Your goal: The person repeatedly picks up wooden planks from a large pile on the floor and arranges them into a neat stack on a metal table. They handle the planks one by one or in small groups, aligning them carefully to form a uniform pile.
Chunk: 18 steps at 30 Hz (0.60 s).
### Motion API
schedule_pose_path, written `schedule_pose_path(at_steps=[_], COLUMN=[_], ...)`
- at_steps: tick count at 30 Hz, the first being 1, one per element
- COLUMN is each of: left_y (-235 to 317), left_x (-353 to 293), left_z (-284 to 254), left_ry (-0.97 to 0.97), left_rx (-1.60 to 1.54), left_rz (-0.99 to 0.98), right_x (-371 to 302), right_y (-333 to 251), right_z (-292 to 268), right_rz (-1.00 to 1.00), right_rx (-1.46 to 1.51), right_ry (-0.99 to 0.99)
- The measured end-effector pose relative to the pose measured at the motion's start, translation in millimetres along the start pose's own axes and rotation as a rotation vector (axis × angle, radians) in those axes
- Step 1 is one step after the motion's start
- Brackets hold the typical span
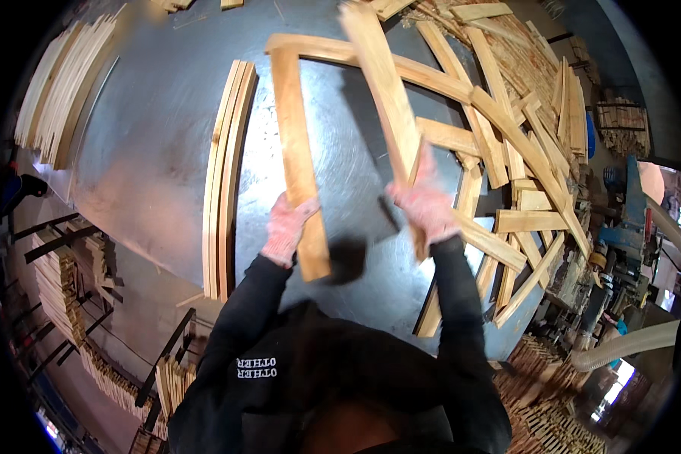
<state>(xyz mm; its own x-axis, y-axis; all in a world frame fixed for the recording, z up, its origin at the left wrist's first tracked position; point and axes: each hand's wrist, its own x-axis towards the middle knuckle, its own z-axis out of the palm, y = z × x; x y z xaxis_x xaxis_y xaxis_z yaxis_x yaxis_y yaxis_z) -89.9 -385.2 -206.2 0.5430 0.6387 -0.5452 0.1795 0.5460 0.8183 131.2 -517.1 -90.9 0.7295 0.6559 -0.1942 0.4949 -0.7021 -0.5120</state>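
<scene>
Both my hands wear pale pinkish work gloves. My left hand [286, 227] is closed round the lower part of a flat wooden slat [291, 129], which points away from me over the metal table [166, 144]. A second wooden slat [382, 83] is gripped by my right hand [424, 200]; it is tilted, its far end raised and blurred by motion. To the left of my left hand, several slats stand together in a neat row [225, 174]. Another slat [340, 51] lies crosswise beyond both hands, touching or passing behind the far end of the left slat.
A loose heap of slats [499, 129] covers the table's right side. A stack of thin slats [60, 91] stands at the far left edge. Racks of slats [60, 287] are on the floor at left. Machinery [620, 242] and a pale hose [628, 346] stand at right.
</scene>
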Motion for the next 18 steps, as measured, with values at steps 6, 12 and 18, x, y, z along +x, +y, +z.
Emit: schedule_pose_path(at_steps=[6, 12, 18], left_y=[7.6, 25.5, 67.9], left_x=[-19.1, -42.7, -33.8], left_z=[-40.9, -96.4, -182.4], left_ry=[0.134, 0.244, 0.326], left_rx=[0.302, 0.342, 0.541], left_rz=[-0.030, -0.036, -0.104], right_x=[238.9, 328.9, 287.3], right_y=[-5.5, -49.4, -59.3], right_z=[-47.0, 50.9, 13.6], right_rz=[-0.559, -0.576, -0.209], right_rx=[-0.608, -0.619, -0.493], right_ry=[-0.013, -0.153, -0.386])
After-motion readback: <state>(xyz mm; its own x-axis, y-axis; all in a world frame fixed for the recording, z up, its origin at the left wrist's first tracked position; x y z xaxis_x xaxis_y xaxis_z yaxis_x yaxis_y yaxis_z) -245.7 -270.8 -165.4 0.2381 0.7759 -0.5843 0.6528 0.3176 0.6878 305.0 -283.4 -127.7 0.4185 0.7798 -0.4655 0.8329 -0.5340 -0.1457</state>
